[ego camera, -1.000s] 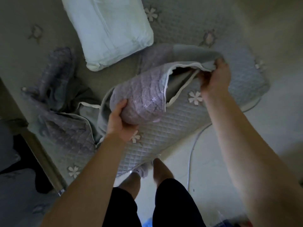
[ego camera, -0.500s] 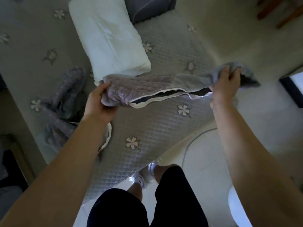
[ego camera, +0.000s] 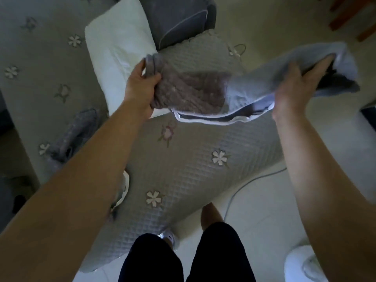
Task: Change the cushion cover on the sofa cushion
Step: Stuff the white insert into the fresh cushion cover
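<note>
- Above the quilted sofa seat (ego camera: 183, 176), the cushion cover (ego camera: 203, 92) hangs stretched between both hands, its white-edged opening facing down.
- Left hand (ego camera: 140, 86) grips the bunched purple end, fingers curled round the fabric.
- Right hand (ego camera: 293, 86) clutches the pale grey end.
- White cushion insert (ego camera: 116, 47) lies towards the seat's far edge, just behind the left hand.

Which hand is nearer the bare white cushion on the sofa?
Left. The left hand grips one end of the cover right beside the cushion; the right hand holds the other end, far from it.
</note>
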The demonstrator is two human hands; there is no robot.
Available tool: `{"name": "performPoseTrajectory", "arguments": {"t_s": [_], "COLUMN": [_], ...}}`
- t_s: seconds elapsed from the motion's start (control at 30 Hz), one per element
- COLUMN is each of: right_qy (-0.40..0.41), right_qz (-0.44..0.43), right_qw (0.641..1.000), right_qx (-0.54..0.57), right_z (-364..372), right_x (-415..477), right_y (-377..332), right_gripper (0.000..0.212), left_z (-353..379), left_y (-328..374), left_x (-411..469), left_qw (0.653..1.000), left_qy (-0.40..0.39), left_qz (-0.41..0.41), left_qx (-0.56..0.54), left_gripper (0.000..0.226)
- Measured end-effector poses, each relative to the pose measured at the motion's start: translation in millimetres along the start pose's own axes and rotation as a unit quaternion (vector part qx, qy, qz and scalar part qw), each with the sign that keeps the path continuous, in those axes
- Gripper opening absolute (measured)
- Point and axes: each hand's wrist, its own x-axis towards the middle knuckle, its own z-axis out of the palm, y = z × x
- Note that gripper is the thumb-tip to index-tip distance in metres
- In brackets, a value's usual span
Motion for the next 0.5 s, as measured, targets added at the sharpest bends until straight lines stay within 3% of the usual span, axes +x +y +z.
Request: {"name": "performPoseTrajectory", "arguments": {"t_s": [0.1,0.2,0.27,0.3,0.37,0.4,0.47,0.5], "right_qy": [0.064,0.064,0.05,0.05,-0.013,-0.054,-0.11,-0.115], "right_qz": [-0.059,-0.04,0.065,0.168,0.385,0.45,0.477,0.424], "right_qw": [0.996,0.997,0.997,0.985,0.922,0.892,0.858,0.857], "right_qx": [0.018,-0.003,-0.011,0.007,0.047,0.01,-0.156,-0.27], "right_z": [-5.6,-7.5,-4.3,-2.6,-1.5,-1.5,1.6,6.6], "right_x": [5.3,-5.8,-17.6,-27.4,-48.6,-58.8,-79.6,-91.0], "right_y": [20.0,74.9,124.8,149.7,204.8,225.7,259.9,269.4], "right_gripper": [0.078,0.076,0.077,0.076,0.066,0.057,0.067,0.079], "left_z": [23.0,23.6,14.2,6.1,-12.6,-21.7,-40.2,-48.0], "left_y": [10.8,-26.1,-70.5,-95.3,-144.0,-164.7,-196.1,-206.8], "left_x": [36.1,64.4,71.5,73.9,77.2,77.6,80.5,81.9], "left_qw": [0.999,0.992,0.984,0.98,0.969,0.962,0.947,0.939], "left_qy": [0.023,0.071,0.087,0.086,0.082,0.081,0.092,0.102], "left_qz": [0.024,-0.016,-0.086,-0.133,-0.227,-0.261,-0.307,-0.319], "left_qx": [0.023,0.099,0.13,0.122,0.047,0.009,-0.035,-0.073], "left_gripper": [0.048,0.04,0.026,0.018,0.01,0.011,0.013,0.014]}}
